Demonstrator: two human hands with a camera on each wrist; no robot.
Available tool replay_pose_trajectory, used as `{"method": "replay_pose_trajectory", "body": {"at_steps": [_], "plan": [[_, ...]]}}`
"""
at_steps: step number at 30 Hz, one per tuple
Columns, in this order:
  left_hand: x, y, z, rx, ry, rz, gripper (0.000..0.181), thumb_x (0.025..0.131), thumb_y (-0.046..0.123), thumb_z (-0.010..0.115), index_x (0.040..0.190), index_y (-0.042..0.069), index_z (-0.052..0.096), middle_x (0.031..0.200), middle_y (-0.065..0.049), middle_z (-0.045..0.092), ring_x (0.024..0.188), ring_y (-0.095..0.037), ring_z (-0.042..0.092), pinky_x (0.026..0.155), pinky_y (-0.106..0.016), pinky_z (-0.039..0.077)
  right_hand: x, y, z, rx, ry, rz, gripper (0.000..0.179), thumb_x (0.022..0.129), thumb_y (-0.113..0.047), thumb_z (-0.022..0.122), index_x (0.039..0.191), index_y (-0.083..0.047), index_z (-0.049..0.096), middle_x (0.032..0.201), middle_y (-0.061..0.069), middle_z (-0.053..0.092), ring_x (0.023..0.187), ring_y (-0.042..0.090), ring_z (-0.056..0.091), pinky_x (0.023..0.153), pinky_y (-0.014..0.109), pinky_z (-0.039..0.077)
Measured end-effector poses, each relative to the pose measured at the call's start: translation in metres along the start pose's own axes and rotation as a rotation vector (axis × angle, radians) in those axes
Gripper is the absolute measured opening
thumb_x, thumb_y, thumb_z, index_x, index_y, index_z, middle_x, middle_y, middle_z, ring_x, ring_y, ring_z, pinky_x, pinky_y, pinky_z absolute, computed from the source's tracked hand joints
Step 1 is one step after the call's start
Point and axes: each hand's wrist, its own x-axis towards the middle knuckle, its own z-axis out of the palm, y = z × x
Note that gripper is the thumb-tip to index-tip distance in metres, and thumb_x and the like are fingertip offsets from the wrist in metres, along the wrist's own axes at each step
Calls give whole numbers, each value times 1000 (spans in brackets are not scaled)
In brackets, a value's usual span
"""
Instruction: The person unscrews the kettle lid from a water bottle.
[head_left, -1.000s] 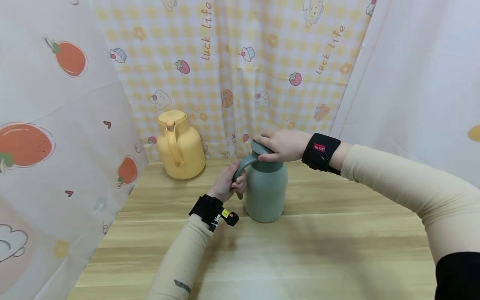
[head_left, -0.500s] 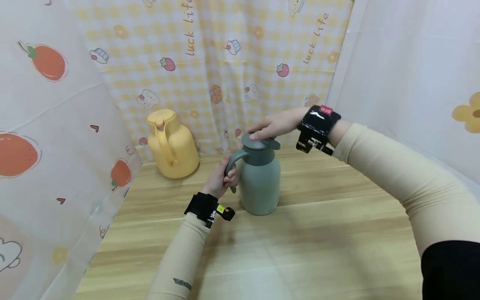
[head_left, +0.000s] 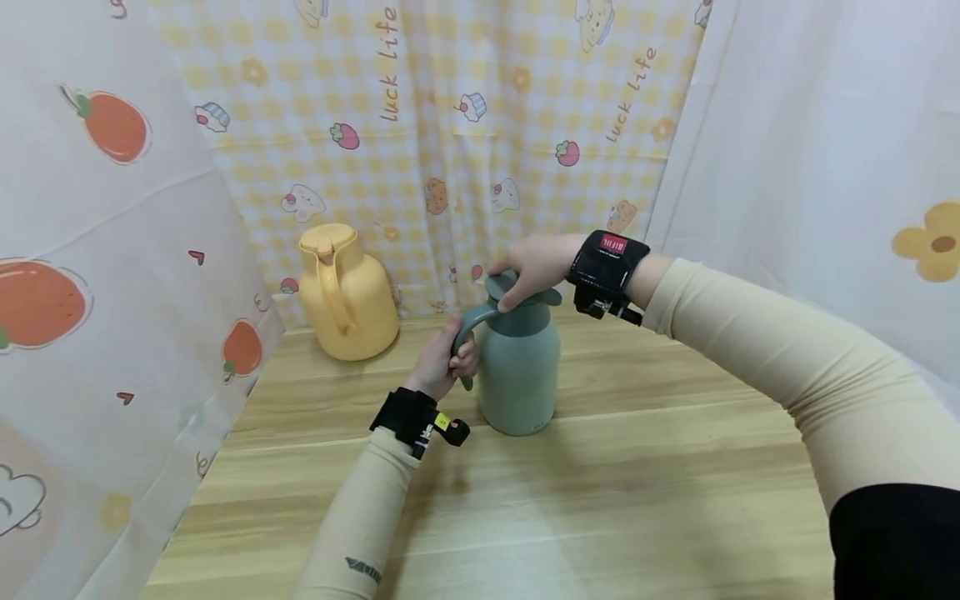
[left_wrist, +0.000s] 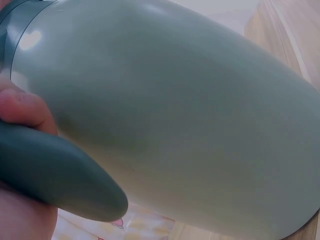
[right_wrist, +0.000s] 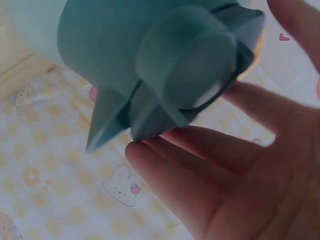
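A sage-green thermos jug (head_left: pixel 519 379) stands upright on the table. My left hand (head_left: pixel 447 358) grips its dark green handle (left_wrist: pixel 60 170), fingers curled round it on the jug's left side. From above, my right hand (head_left: pixel 538 265) spans the jug's lid (head_left: pixel 501 287), with the thumb on the near side by the handle's top and the fingers over the far side. In the right wrist view, fingertips (right_wrist: pixel 137 152) lie along the edge of the jug's top, near a rounded tab (right_wrist: pixel 200 70). The hand hides part of the lid.
A yellow thermos jug (head_left: pixel 352 300) stands at the back left of the wooden table (head_left: pixel 637 467). Behind the table hangs a yellow checked curtain (head_left: pixel 420 167). White printed curtains close off the left and right sides.
My right hand first lay over the lid, then rose to fingertips on its top with the rear tab showing, and now spans the lid with thumb lowered. The left hand keeps the handle.
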Motion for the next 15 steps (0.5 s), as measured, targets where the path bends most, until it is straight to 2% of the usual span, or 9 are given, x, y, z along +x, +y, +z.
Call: {"method": "replay_pose_trajectory", "body": {"at_steps": [2,4,5,6,7,12,15], "plan": [[0,-2,0,0,-1,-12,57,105,48,21,59,22,42,49,10,35,42,-9,27,49,-29,24,1,0,4,-4,37,50,47,85,-45,71,100,-1,68,83,4,61,72,15,52,69,28,43],[0,-4,1,0,-6,-18,58,106,45,18,59,22,41,48,10,35,42,-9,27,48,-29,24,1,0,7,-7,63,101,46,82,-49,72,67,-8,55,62,-3,44,56,11,39,58,26,35],[-1,-5,1,-2,-7,-22,58,106,45,17,59,22,41,48,10,35,42,-9,27,48,-30,23,1,0,8,-9,70,122,52,80,-51,73,59,-13,44,57,-4,33,51,11,31,54,26,30],[-1,-6,1,-6,-9,-23,58,106,44,17,59,22,41,48,9,35,42,-9,27,48,-30,23,1,-1,9,-14,72,137,59,79,-53,73,56,-15,34,54,-5,25,48,11,26,52,26,27],[-1,-6,1,-10,-12,-25,58,106,44,17,59,22,41,48,9,35,42,-9,27,48,-30,23,2,0,10,-18,78,142,61,78,-54,73,54,-17,32,52,-6,24,46,10,25,50,25,27],[0,-6,1,-8,-24,-27,56,104,51,24,59,21,41,48,9,35,42,-9,26,47,-31,20,5,3,10,-19,100,137,62,75,-53,76,54,-18,29,52,-6,23,47,9,24,50,24,26],[4,-2,-1,3,-29,-3,56,104,52,25,59,22,41,48,10,35,41,-10,24,46,-32,18,6,4,6,-20,118,120,62,74,-51,77,54,-18,29,53,-6,22,49,10,20,50,25,23]]}}
